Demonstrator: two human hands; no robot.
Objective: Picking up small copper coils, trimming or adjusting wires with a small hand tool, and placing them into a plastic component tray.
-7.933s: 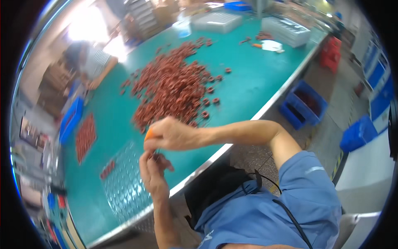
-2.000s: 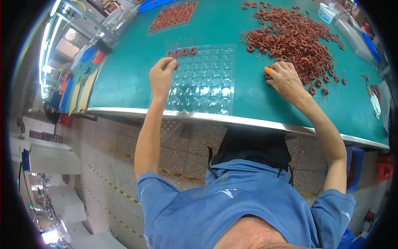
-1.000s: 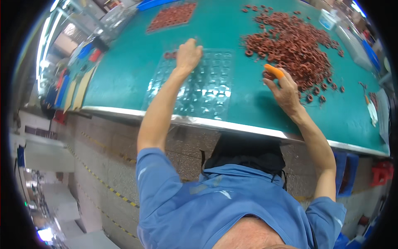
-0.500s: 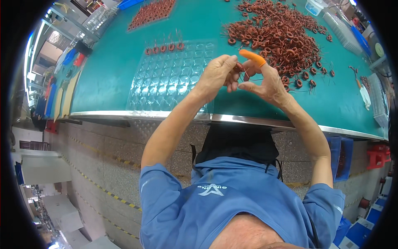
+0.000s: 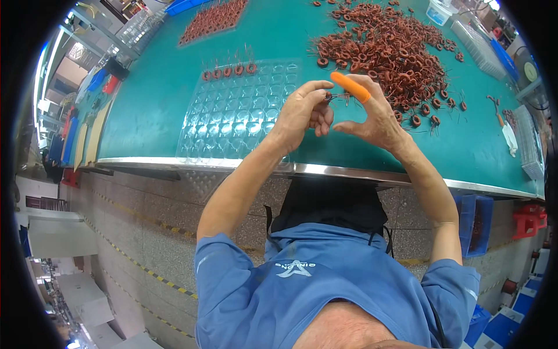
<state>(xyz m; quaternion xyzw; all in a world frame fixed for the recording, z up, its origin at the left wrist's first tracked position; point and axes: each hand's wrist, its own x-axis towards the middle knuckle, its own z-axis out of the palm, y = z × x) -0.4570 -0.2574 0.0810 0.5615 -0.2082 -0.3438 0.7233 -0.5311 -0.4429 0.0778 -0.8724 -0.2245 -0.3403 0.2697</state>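
My left hand [image 5: 303, 115] pinches a small copper-wound ring coil [image 5: 328, 98] between thumb and fingers, above the table's near part. Thin wire leads stick out of the coil toward my right hand [image 5: 376, 119]. An orange finger cot [image 5: 351, 88] covers one stretched finger of that hand, and its thumb is spread well apart; its other fingers are partly hidden. Left of my hands lies a clear plastic tray [image 5: 232, 110] with round pockets. Several ring coils [image 5: 238, 70] stand in its far row with their leads upward. A large heap of ring coils [image 5: 389, 52] lies beyond my right hand.
Another tray full of coils [image 5: 213, 22] lies at the far left of the green table [image 5: 145, 110]. Stacked clear trays [image 5: 479, 49] and a white tub [image 5: 440, 11] stand far right. Wire cutters [image 5: 500, 113] lie near the right edge. A blue crate [image 5: 475, 224] sits below the table.
My right hand's fingers have come away from the coil and spread, with the orange-covered finger now pointing lower across it. My left hand keeps the coil and has turned slightly.
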